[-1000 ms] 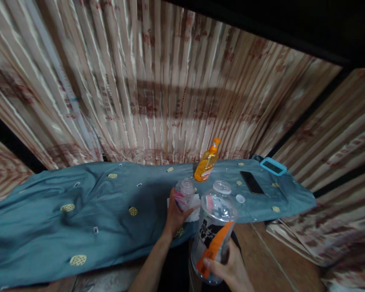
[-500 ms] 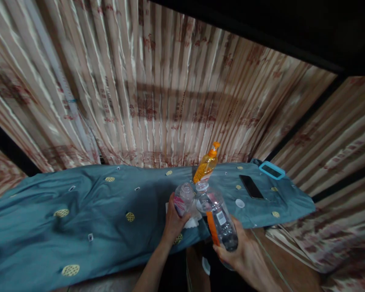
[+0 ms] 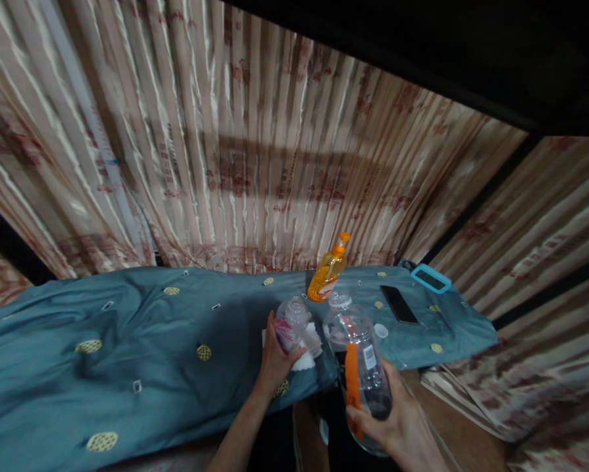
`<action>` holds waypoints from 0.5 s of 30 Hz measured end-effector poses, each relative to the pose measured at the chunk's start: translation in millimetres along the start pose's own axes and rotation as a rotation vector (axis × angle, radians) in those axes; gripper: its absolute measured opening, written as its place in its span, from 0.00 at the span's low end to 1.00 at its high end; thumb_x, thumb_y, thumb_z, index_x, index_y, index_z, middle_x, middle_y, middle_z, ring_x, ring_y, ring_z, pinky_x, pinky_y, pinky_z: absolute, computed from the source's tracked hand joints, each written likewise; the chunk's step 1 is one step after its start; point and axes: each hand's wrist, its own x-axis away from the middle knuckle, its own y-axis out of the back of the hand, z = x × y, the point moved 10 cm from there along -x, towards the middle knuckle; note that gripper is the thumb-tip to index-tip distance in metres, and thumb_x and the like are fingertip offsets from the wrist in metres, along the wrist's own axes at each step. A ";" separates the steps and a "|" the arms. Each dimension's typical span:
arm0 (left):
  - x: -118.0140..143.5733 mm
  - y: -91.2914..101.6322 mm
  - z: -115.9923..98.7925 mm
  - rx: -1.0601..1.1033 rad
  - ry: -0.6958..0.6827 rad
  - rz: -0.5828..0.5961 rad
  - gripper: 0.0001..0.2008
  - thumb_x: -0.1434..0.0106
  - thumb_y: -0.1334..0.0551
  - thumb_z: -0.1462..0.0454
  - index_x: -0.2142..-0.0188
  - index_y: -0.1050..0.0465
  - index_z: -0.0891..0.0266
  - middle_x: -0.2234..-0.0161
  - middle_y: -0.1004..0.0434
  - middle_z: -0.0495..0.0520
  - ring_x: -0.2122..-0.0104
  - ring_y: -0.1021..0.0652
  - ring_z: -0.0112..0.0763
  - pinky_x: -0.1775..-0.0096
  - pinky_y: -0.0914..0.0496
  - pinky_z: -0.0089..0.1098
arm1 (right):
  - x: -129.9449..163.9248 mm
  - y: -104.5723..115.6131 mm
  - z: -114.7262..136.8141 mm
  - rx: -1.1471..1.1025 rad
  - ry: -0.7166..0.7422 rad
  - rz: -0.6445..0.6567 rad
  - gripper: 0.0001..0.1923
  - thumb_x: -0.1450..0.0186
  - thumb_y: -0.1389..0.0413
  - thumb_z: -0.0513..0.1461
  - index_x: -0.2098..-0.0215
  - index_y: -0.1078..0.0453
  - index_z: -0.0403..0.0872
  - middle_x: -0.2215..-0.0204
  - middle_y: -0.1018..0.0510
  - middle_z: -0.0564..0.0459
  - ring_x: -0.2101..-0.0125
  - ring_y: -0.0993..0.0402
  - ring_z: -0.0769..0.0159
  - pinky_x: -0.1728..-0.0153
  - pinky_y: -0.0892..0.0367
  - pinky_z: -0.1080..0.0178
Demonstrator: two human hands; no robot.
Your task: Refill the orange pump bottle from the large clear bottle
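My left hand [image 3: 278,354] is closed around a small clear plastic bottle [image 3: 292,320] with a pink label, its neck uncapped. White tissue [image 3: 312,341] lies beside and under that bottle on the teal cloth. A large clear plastic bottle [image 3: 367,357] with an orange label is gripped near its base by my right hand [image 3: 395,413]. It leans slightly to the left, its open mouth near the smaller bottle but apart from it. Just beyond the two bottles stands an orange pump bottle [image 3: 327,272] of yellow-orange liquid.
A teal patterned cloth [image 3: 166,347] covers the long surface. On the right lie a white round cap [image 3: 380,331], a black phone [image 3: 399,304] and a blue-framed device [image 3: 430,278]. Pleated curtains [image 3: 255,144] hang behind, with a dark frame bar [image 3: 481,196] at right.
The large bottle has tipped back more upright, and its mouth has moved right, away from the small bottle. My left hand still holds the small bottle. The view has shifted slightly.
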 end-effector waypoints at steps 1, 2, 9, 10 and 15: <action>0.1 0.0 -0.6 0.009 -0.011 0.003 0.53 0.53 0.28 0.60 0.34 0.56 0.61 0.36 0.42 0.68 0.37 0.36 0.54 0.37 0.42 0.54 | 3.2 -3.2 -1.6 -0.046 0.008 -0.004 0.43 0.48 0.41 0.51 0.39 0.51 0.48 0.59 0.18 0.50 0.59 0.20 0.55 0.55 0.29 0.57; 0.2 0.1 -0.8 0.017 -0.021 0.003 0.54 0.53 0.28 0.59 0.34 0.57 0.60 0.35 0.44 0.69 0.36 0.37 0.54 0.37 0.43 0.54 | 6.2 -7.2 -3.6 -0.093 0.014 -0.005 0.42 0.48 0.41 0.51 0.40 0.50 0.48 0.59 0.18 0.50 0.59 0.20 0.55 0.55 0.30 0.57; -1.0 7.5 1.5 0.079 -0.025 -0.028 0.56 0.55 0.26 0.56 0.34 0.58 0.59 0.34 0.48 0.69 0.34 0.42 0.55 0.36 0.44 0.55 | 23.1 -28.3 -19.5 -0.301 -0.037 -0.126 0.40 0.52 0.41 0.52 0.43 0.43 0.48 0.63 0.18 0.50 0.61 0.21 0.51 0.56 0.31 0.53; 1.3 12.3 -2.3 0.078 -0.026 -0.037 0.56 0.56 0.27 0.56 0.34 0.57 0.59 0.33 0.49 0.69 0.33 0.44 0.56 0.36 0.44 0.56 | 24.8 -30.6 -18.6 -0.320 -0.029 -0.134 0.40 0.52 0.42 0.52 0.43 0.43 0.48 0.63 0.18 0.49 0.61 0.21 0.50 0.56 0.31 0.51; 41.1 37.7 -41.5 0.117 -0.058 -0.030 0.48 0.49 0.30 0.54 0.35 0.53 0.57 0.32 0.49 0.65 0.33 0.44 0.52 0.34 0.50 0.55 | 35.1 -40.2 -17.1 -0.314 -0.052 -0.150 0.40 0.55 0.42 0.49 0.44 0.40 0.49 0.63 0.18 0.49 0.60 0.20 0.49 0.58 0.29 0.54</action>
